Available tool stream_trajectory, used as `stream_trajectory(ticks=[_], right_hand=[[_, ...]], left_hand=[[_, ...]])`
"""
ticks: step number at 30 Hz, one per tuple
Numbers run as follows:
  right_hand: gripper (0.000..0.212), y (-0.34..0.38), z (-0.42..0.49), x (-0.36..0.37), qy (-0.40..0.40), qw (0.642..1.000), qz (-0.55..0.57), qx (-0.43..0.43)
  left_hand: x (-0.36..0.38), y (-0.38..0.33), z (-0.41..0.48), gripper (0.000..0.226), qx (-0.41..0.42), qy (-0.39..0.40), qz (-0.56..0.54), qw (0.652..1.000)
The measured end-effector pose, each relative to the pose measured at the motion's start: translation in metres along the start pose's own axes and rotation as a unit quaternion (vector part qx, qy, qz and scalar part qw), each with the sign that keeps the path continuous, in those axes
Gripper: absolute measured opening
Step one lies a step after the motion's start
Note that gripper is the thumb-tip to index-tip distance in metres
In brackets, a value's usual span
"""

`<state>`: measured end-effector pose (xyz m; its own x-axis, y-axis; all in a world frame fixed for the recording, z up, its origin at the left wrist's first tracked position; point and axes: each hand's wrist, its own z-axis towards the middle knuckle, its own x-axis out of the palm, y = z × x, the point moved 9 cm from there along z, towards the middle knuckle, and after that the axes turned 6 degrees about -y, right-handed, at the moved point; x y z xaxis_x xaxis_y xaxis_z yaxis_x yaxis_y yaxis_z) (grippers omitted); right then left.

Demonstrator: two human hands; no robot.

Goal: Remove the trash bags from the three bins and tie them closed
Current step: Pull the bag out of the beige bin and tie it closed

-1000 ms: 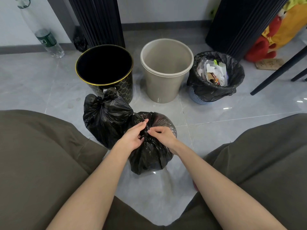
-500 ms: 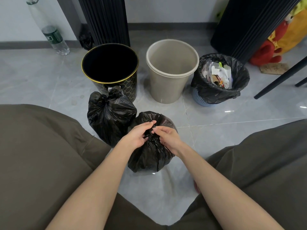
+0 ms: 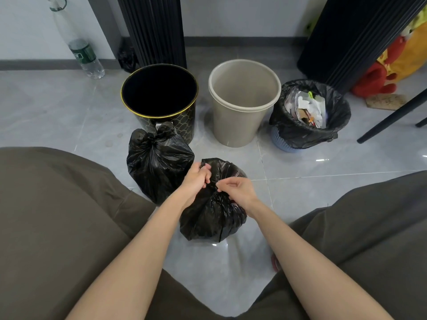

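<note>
- The room has a shiny grey tile floor (image 3: 323, 192) and a pale wall at the back. A person crouches low, with knees in brown trousers on both sides.
- The front bag (image 3: 212, 218) is black. It sits on the floor in front of the beige bin (image 3: 238, 125), closer to the person.
- The left hand (image 3: 196, 181) has its fingers curled round the bunched top of the front bag. The right hand (image 3: 238, 190) pinches a bit of plastic at the neck.
- I think the step now is tying this knot. To do it well, keep the top bunched tight and pull the two ends apart. Thin plastic can rip, so a slow, steady pull is safer than a jerk.
- The tied bag (image 3: 157, 165) stands in front of the beige bin and to its left, just beside the front bag. Its top is knotted.
- The black bin (image 3: 184, 121), with a gold rim, stands just left of the beige bin. Neither bin shows a bag inside.
- The blue bin (image 3: 280, 139) stands just right of the beige bin. The last bag (image 3: 298, 130) hangs over its rim, with paper trash (image 3: 309, 107) inside. That one is not yet done, so the job looks over halfway.
- A bottle (image 3: 85, 54) leans by the wall, far left of the beige bin.
- A red and yellow toy (image 3: 379, 82) and a dark chair leg (image 3: 392, 116) are off to the right of the beige bin.
</note>
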<state>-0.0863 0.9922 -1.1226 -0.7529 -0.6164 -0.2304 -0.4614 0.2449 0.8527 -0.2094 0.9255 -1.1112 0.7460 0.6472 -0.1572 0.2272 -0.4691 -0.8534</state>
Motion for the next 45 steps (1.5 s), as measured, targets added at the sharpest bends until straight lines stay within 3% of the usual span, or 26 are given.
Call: stream_trajectory(ticks=[6,11,15,17,22,25,27,30,34,37,41,45], right_hand=[[0.007,0.008,0.007,-0.003,-0.051,0.992,-0.09,-0.066],[0.02,0.007,0.004,0.004,-0.001,0.993,-0.103,-0.061],[0.01,0.006,0.0,0.006,0.065,0.997,-0.046,-0.023],[0.016,0.005,-0.002,0.006,0.088,0.995,-0.041,-0.014],[0.023,0.002,0.001,-0.007,0.021,0.999,-0.026,0.008],[0.018,0.0,0.0,-0.01,0.009,0.999,-0.004,0.039],[0.013,0.0,-0.002,-0.011,0.006,0.998,0.012,0.06],[0.009,-0.002,-0.001,-0.012,0.003,0.996,0.029,0.087],[0.011,-0.008,-0.003,-0.015,0.012,0.991,0.058,0.12],[0.015,-0.012,-0.003,-0.015,0.025,0.985,0.072,0.156],[0.007,-0.022,-0.002,-0.014,0.042,0.967,0.109,0.228],[0.006,-0.03,-0.002,-0.008,0.062,0.946,0.164,0.273]], left_hand=[[0.01,-0.04,-0.009,0.016,0.105,0.097,0.209,0.967],[0.028,-0.051,-0.015,0.018,0.14,0.167,0.251,0.943],[0.033,-0.059,-0.012,0.014,0.159,0.16,0.247,0.942],[0.034,-0.061,-0.01,0.014,0.152,0.156,0.238,0.946],[0.026,-0.058,0.002,0.013,0.138,0.118,0.232,0.956],[0.014,-0.057,0.005,0.03,0.134,0.083,0.266,0.951],[0.014,-0.056,-0.001,0.041,0.145,0.104,0.297,0.938],[0.022,-0.056,-0.015,0.029,0.201,0.139,0.356,0.902],[0.019,-0.056,-0.021,0.017,0.237,0.074,0.41,0.878],[0.019,-0.055,-0.023,0.015,0.216,0.062,0.383,0.896],[0.007,-0.038,-0.018,0.014,0.091,0.058,0.245,0.964],[0.008,-0.022,-0.016,0.013,0.051,0.088,0.254,0.962]])
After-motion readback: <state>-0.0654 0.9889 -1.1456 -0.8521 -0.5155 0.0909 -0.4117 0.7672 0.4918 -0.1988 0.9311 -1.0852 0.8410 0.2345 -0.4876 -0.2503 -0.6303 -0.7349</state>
